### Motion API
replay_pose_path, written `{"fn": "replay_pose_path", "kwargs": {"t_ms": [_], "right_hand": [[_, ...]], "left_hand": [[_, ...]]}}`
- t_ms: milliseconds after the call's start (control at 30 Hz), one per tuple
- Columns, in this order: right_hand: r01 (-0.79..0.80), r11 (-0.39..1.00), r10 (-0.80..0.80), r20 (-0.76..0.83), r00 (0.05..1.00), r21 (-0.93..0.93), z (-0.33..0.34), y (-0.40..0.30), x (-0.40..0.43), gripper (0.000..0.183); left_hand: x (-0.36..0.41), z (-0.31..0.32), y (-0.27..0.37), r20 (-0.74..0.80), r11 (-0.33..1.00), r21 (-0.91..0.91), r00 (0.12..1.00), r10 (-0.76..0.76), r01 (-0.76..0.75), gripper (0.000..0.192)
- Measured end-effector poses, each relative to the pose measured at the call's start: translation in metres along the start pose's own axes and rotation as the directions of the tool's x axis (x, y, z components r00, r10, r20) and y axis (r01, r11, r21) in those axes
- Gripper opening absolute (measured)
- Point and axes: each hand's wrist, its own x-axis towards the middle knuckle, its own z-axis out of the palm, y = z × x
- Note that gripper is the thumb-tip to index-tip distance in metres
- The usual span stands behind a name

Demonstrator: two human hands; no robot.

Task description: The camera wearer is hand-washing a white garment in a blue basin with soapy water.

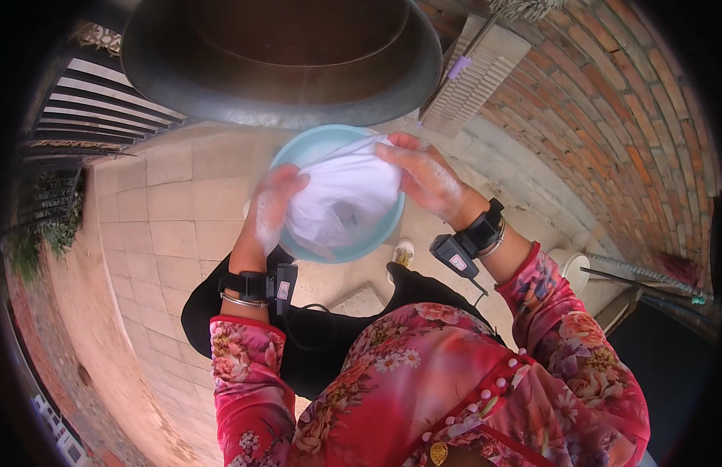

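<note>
A wet white cloth (349,181) is stretched between my two hands above a light blue plastic basin (390,229). My left hand (274,195) grips its left edge between thumb and fingers. At the upper right, my right hand (420,169) pinches the opposite edge. Soap suds cling to the backs of both hands and the wrists. The lower part of the cloth hangs down into the basin, and a greyish patch shows on it. Cloth and hands hide most of the basin's inside; pale suds or water appear near its far rim.
Beyond the basin stands a large dark round vessel (305,111). A washboard-like ribbed slab (480,76) and a mop handle (459,67) lean by the brick wall (606,117). At right is a white bucket (573,271); at left, a dark metal gate (98,102) borders the tiled ground (168,198).
</note>
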Motion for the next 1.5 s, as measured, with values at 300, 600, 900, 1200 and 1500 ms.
{"fn": "replay_pose_path", "kwargs": {"t_ms": [300,600,900,1200,1500], "right_hand": [[0.059,0.993,-0.069,-0.098,0.993,-0.105,0.001,-0.008,-0.005,0.046],[0.140,0.555,-0.134,0.078,0.988,-0.820,-0.029,0.019,0.008,0.053],[-0.126,0.340,-0.019,-0.141,0.990,-0.932,-0.048,0.040,0.046,0.028],[-0.155,0.231,-0.136,-0.189,0.972,-0.960,-0.100,0.139,0.123,0.062],[-0.275,-0.094,-0.093,-0.267,0.959,-0.957,-0.133,0.186,0.160,0.057]], "left_hand": [[-0.010,0.008,0.008,-0.048,0.999,0.036,0.998,0.041,-0.039,0.042],[0.018,-0.008,-0.041,0.083,0.899,0.401,0.985,0.154,-0.174,0.015],[0.052,0.002,-0.120,-0.215,0.921,0.375,0.957,0.193,-0.101,0.014],[0.105,0.029,-0.189,-0.400,0.899,0.430,0.875,0.272,-0.083,0.029],[0.129,0.040,-0.223,-0.360,0.713,0.694,0.904,0.230,0.095,0.038]]}}
